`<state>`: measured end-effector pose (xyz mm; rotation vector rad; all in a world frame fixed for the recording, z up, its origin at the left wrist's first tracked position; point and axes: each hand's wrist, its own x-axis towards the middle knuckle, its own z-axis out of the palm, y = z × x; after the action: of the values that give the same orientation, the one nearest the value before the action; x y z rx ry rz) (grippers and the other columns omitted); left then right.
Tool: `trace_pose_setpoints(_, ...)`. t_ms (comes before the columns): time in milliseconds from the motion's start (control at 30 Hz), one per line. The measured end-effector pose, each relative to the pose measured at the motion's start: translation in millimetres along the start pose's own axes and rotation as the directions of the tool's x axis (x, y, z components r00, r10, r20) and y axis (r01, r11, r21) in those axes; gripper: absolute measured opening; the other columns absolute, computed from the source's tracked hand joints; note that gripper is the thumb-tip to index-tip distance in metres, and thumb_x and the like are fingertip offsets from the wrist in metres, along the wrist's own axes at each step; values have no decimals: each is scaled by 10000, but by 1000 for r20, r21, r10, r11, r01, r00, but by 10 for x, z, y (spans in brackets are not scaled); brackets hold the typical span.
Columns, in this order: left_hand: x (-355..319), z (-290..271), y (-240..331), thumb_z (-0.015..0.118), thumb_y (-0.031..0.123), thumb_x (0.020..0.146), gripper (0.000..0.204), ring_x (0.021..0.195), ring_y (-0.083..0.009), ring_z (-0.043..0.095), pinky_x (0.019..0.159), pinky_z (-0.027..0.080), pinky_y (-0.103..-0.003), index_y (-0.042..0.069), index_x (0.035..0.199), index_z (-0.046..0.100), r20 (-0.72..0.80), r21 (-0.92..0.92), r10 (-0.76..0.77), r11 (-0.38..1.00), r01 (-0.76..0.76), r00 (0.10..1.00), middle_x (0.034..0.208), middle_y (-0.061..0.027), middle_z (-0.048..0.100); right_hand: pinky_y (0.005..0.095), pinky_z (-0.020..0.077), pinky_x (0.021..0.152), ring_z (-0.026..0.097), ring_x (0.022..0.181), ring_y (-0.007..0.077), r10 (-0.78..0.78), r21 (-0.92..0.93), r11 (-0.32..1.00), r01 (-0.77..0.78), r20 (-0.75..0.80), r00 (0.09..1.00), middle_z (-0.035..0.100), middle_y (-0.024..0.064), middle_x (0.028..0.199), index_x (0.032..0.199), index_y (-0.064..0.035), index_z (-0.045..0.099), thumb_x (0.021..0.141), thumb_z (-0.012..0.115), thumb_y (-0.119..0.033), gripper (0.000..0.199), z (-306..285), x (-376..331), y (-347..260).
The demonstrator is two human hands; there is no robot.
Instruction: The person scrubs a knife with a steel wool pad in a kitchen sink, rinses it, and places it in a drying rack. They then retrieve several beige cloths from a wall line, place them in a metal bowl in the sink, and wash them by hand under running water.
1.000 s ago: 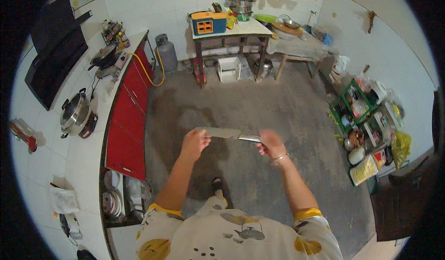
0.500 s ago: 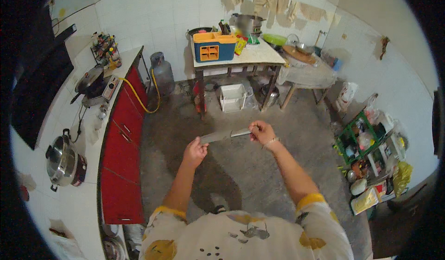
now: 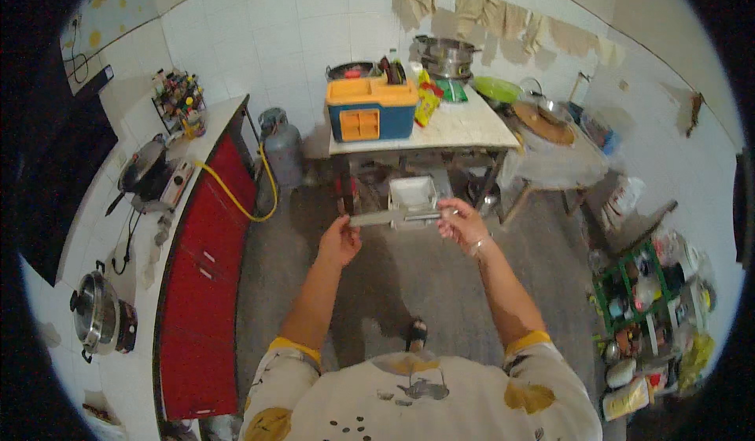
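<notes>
A kitchen knife [image 3: 380, 218] with a broad grey blade and a metal-looking handle is held level in front of me, above the floor. My left hand [image 3: 340, 240] pinches the tip end of the blade. The fingers of my right hand [image 3: 464, 227] are closed on the end of the handle. Behind the knife, low down under the far table, stands a white plastic basket [image 3: 413, 191], partly covered by it.
The far table [image 3: 464, 130] carries a blue and orange box [image 3: 373, 109] and a steel pot [image 3: 447, 57]. A gas cylinder [image 3: 283, 148] with a yellow hose stands beside red cabinets [image 3: 212, 284]. A stove pan [image 3: 143, 162] sits on the left counter; a green crate [image 3: 635, 280] is at right.
The view has moved nearer to the far table. The knife has gone from slanting to nearly level, still in both hands. A foot now shows below.
</notes>
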<state>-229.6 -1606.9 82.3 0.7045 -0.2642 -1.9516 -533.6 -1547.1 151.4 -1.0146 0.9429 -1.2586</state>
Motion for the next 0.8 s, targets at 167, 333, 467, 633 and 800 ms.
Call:
trace_pose_setpoints(167, 852, 367, 124, 616, 284, 832, 224, 516, -136, 497, 478, 414, -270, 101, 738, 527, -77, -13, 38, 999, -39, 996, 675, -55, 574, 250, 510, 578, 611, 668, 116, -122, -229, 961, 154, 146, 982, 636, 74, 807, 1090, -39, 548, 826, 615, -62, 274, -459, 1011, -198)
trace_pose_setpoints(333, 1599, 1096, 447, 579, 368, 857, 326, 655, -154, 563, 561, 446, -260, 46, 902, 591, 78, 96, 137, 985, -144, 988, 765, -79, 614, 225, 490, 563, 600, 636, 98, -377, -325, 868, 376, 63, 924, 630, 58, 769, 1018, -9, 574, 856, 579, -80, 177, -697, 1886, -607)
trace_pose_setpoints(467, 2307, 1380, 919, 534, 340, 886, 344, 713, -159, 591, 617, 468, -269, 29, 1023, 590, 195, 295, 165, 930, -218, 967, 884, -97, 649, 235, 490, 550, 592, 599, 106, -453, -285, 873, 396, -171, 875, 624, 68, 707, 941, 13, 587, 865, 572, -95, 133, -811, 2664, -965)
trace_pose_setpoints(633, 3255, 1740, 1204, 596, 238, 832, 298, 895, -245, 602, 777, 458, -324, -19, 983, 611, 455, 874, 465, -69, -482, 759, 930, -125, 642, 244, 471, 503, 554, 529, 120, -525, -224, 850, 476, -292, 800, 615, 84, 692, 914, 4, 584, 879, 591, -187, 194, -1239, 3575, -1205)
trace_pose_setpoints(800, 3885, 2169, 1330, 605, 194, 819, 282, 865, -221, 599, 761, 469, -315, 3, 1028, 605, 482, 855, 485, -80, -512, 730, 960, -123, 627, 216, 408, 433, 517, 484, 86, -608, -502, 760, 413, -325, 725, 594, 51, 637, 877, -12, 598, 875, 598, -226, 214, -1626, 4211, -1770)
